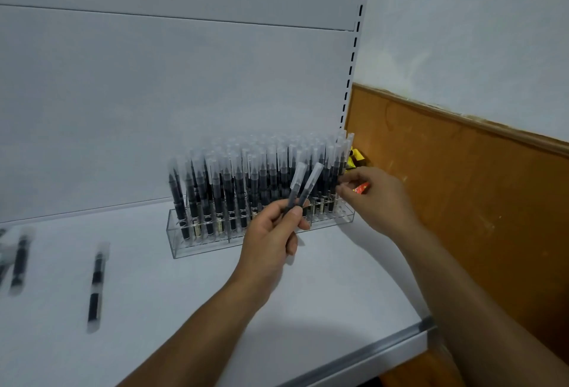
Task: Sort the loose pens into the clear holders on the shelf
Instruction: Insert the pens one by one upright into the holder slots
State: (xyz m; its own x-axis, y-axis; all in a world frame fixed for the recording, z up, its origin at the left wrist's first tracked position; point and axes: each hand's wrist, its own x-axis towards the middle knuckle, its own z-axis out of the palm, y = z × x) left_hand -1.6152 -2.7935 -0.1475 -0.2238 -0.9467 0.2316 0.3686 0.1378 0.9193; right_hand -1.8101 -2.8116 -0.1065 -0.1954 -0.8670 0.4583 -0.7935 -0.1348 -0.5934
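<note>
"Which way is the holder [200,248] lying from the hands?"
"Straight ahead, running left to right. The left hand [271,232] is gripping two pens [303,183], caps tilting up-right, just before its middle. The right hand [375,199] is reaching at its right end; gripping or not, I can't tell."
"Any loose pens [97,286]?"
"Two are lying well left on the shelf [215,309], with blurred others at the edge."

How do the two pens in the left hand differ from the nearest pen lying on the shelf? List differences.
The held pens stand tilted, caps up; the loose pen lies flat on the shelf. The left hand grips the held pens; nothing touches the loose pen. Both have dark barrels, clear caps.
</note>
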